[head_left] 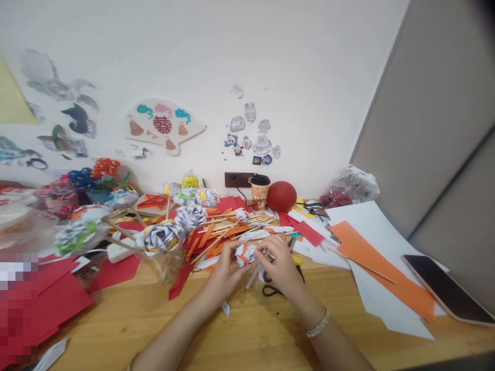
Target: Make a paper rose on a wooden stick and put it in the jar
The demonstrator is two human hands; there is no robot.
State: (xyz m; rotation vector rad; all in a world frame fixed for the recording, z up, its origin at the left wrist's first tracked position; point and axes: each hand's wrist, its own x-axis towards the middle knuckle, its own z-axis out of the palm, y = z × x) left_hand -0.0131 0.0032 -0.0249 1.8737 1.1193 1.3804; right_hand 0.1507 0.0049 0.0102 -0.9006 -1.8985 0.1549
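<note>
Between my hands is a small white-and-orange paper flower (246, 253). My left hand (225, 269) grips it from the left, thumb and fingers curled round its side. On the right, the fingers of my right hand (277, 262) are pinched on a narrow pale paper strip (252, 276) that hangs down beside the flower. Under and beside my right hand, black scissor handles (273, 291) rest on the wooden table (240, 340). Just behind the hands lie wooden sticks (218, 229) with orange and white paper strips.
Finished paper flowers on sticks stand in a clear cup (167, 263) at left. Red paper sheets (58, 304) lie nearer the left edge. At right are white sheets (381, 304), an orange sheet (375, 263) and a phone (444, 288). A lidded drink cup (260, 195) and red balloon (282, 196) stand behind.
</note>
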